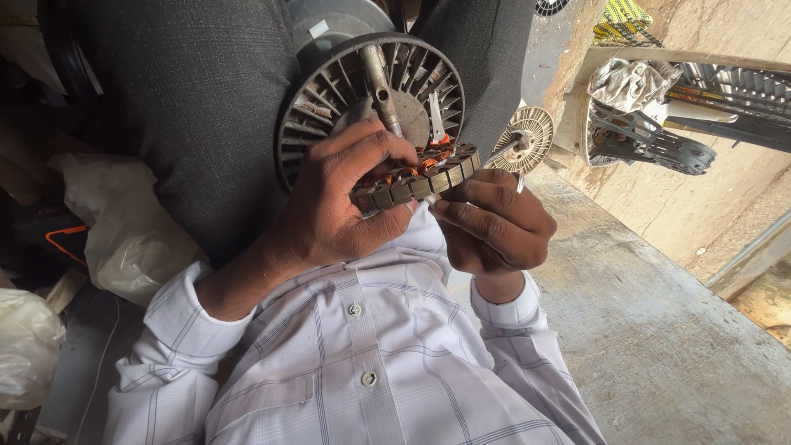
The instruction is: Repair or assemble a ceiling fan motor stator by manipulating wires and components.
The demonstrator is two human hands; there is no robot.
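Observation:
My left hand (338,206) grips a round metal motor stator (420,177) with copper windings, thumb along its lower rim and fingers over the top. My right hand (494,222) pinches the stator's right lower edge, fingers curled and closed on it. The stator is held close in front of my chest, above my white checked shirt. Behind it, on my lap, sits a larger slotted metal rotor (329,91) with a shaft (381,86) sticking out.
A second small stator (527,136) on a shaft lies to the right on the concrete slab (651,330). A black plastic fan part (651,140) and metal pieces rest on a shelf at upper right. White plastic bags (124,222) lie at left.

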